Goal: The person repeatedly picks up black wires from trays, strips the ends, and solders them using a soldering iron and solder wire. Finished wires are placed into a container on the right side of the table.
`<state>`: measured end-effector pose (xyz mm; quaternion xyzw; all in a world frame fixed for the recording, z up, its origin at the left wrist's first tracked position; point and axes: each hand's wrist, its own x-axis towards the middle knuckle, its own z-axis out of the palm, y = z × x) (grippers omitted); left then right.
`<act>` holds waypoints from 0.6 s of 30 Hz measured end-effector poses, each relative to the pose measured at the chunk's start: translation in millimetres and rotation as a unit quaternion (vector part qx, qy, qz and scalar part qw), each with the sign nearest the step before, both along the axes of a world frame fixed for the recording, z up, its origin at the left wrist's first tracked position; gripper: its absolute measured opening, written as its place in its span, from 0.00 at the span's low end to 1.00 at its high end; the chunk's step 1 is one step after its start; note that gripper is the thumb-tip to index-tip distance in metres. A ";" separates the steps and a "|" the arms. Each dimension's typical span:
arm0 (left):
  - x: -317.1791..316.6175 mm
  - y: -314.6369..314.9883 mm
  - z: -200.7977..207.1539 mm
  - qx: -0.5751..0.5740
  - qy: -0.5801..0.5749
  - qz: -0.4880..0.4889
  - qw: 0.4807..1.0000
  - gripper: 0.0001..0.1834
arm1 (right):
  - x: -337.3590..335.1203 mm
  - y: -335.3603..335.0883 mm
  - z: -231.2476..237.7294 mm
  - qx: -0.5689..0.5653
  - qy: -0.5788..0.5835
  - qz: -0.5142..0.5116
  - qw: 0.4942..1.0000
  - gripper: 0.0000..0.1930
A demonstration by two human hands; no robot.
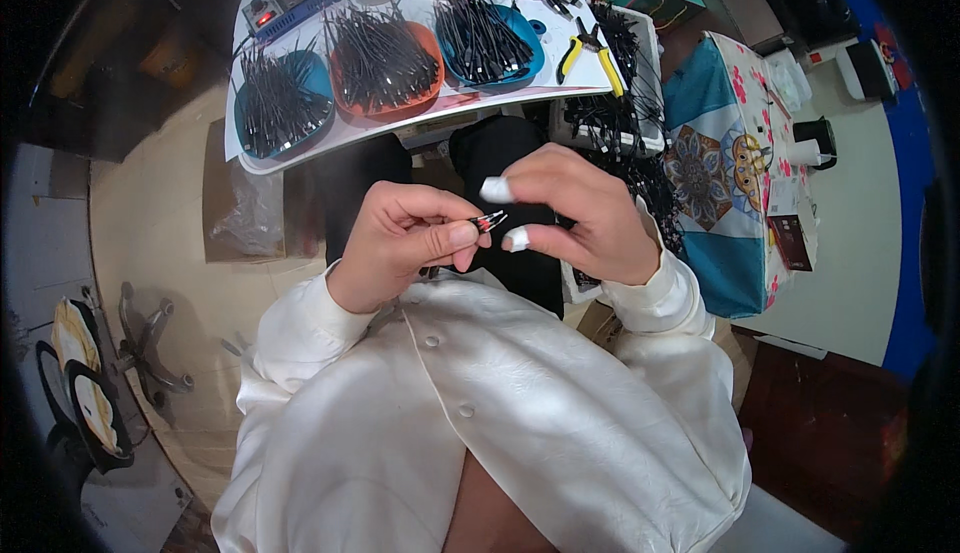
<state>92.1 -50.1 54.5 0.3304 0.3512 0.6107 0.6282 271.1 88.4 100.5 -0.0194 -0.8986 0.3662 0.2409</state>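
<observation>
My left hand pinches a short black cable end between thumb and fingers, above my lap. Thin wires with red, black and whitish parts stick out of it toward the right. Just beyond their tips is my right hand, its thumb and forefinger spread with nothing between them. White tape wraps both of those fingertips. Whatever lies under my left fingers is hidden.
Ahead, a white table bears a blue bowl, an orange bowl and another blue bowl, all full of black cables. Yellow-handled pliers lie at its right. Beside it a white crate holds more cables.
</observation>
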 end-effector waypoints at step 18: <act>9.6 1.5 -17.1 -0.003 -0.218 -0.027 0.975 0.06 | 4.2 6.0 -14.5 0.106 0.040 -0.114 0.987 0.17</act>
